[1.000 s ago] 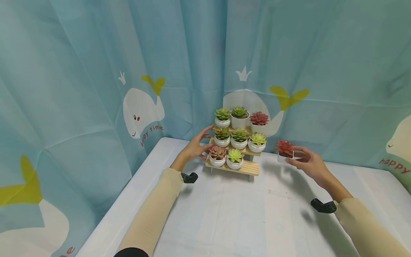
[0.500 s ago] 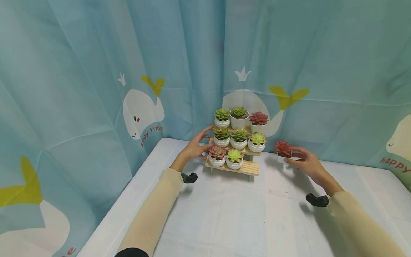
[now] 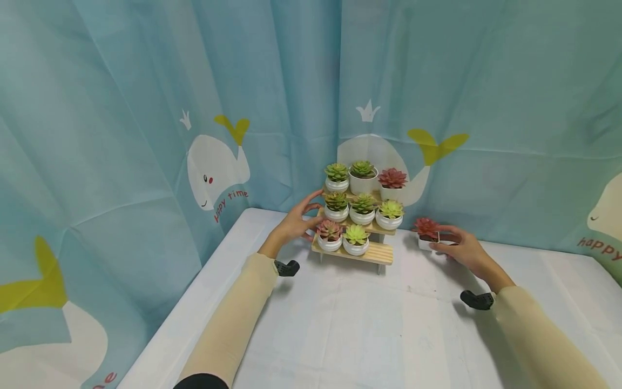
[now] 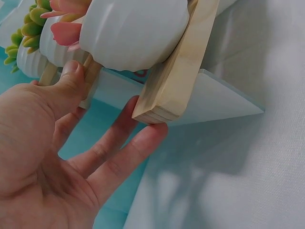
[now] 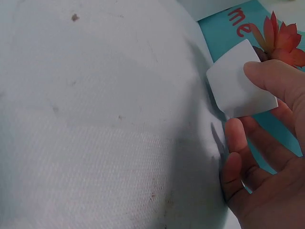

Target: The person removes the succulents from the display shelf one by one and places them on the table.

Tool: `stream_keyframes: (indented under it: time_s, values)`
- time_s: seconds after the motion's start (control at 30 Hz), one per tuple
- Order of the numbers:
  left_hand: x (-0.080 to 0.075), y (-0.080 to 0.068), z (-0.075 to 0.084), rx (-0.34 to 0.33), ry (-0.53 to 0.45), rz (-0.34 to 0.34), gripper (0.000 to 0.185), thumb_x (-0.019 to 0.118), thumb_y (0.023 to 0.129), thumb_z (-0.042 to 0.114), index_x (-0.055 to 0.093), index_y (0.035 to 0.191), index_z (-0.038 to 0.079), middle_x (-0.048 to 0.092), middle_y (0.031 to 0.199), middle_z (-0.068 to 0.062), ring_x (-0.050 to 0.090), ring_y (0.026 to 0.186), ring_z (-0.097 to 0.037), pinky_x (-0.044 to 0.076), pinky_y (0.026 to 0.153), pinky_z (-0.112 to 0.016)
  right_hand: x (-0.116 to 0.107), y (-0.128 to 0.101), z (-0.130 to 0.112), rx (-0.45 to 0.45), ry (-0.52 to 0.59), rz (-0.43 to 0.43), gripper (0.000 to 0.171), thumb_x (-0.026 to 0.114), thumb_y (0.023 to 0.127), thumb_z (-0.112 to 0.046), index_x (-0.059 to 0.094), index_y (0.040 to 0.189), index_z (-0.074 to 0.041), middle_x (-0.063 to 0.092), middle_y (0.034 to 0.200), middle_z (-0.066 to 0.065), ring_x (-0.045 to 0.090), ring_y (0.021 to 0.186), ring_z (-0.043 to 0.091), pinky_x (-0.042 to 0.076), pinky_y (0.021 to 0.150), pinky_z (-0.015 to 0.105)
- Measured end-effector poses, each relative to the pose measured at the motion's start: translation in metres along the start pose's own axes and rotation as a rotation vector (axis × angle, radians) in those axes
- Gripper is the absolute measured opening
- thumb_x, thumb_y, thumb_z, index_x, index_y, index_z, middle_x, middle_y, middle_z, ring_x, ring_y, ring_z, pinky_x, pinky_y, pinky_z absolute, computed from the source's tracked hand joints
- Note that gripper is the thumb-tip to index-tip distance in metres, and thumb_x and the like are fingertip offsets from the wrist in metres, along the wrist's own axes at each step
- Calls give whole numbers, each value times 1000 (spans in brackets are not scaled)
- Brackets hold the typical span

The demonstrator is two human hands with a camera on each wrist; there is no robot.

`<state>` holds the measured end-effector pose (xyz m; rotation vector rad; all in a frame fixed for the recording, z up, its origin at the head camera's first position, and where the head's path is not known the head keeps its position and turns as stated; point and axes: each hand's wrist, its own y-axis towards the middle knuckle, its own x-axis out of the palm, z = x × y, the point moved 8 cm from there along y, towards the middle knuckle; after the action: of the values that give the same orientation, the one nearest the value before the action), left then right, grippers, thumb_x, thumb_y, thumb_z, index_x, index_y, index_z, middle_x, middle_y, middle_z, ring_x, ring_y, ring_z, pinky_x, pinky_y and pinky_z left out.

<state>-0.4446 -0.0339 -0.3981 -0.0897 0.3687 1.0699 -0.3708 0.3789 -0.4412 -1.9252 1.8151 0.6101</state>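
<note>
Here the right hand (image 3: 459,249) pinches a small white pot with a red plant (image 3: 427,233), down on the table (image 3: 369,324) beside the wooden plant stand (image 3: 353,249). The left hand (image 3: 295,222) has its fingers (image 4: 138,143) spread apart, touching the stand's side. It would be best to hold the pot straight up so it does not tip.

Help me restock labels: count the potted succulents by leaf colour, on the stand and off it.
Green succulents: 6
Red or pink succulents: 3, including the square-potted one in the right hand
Total: 9, with 8 on the wooden stand
</note>
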Motion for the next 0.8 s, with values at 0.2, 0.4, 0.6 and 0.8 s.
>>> stream_keyframes:
  time_s: [0.2,0.4,0.6,0.8]
  values:
    - [0,0,0,-4,-7,-1,73,63,105,17,26,162,44,37,162,-13,73,87,-32,61,69,-59,2,3,4,4,11,-9,78,77,95,-38,41,155,-4,52,147,28,58,103,0,54,74,27]
    - [0,0,0,-4,-10,-3,73,63,105,17,26,162,43,39,161,-11,73,88,-31,61,68,-58,5,2,5,-10,46,-18,77,76,96,-34,39,156,-1,51,146,32,61,94,-6,53,73,26]
    - [-1,1,-1,-3,2,-4,73,63,105,17,26,162,43,38,162,-11,71,102,-37,61,68,-58,6,2,7,8,54,-39,79,74,98,-34,34,157,1,51,143,35,66,94,2,54,74,26]
    - [0,1,0,5,11,-3,72,62,105,17,25,162,43,38,162,-12,69,111,-38,61,68,-59,7,2,7,14,49,-56,79,72,99,-34,32,157,3,52,140,37,68,95,9,54,74,27]
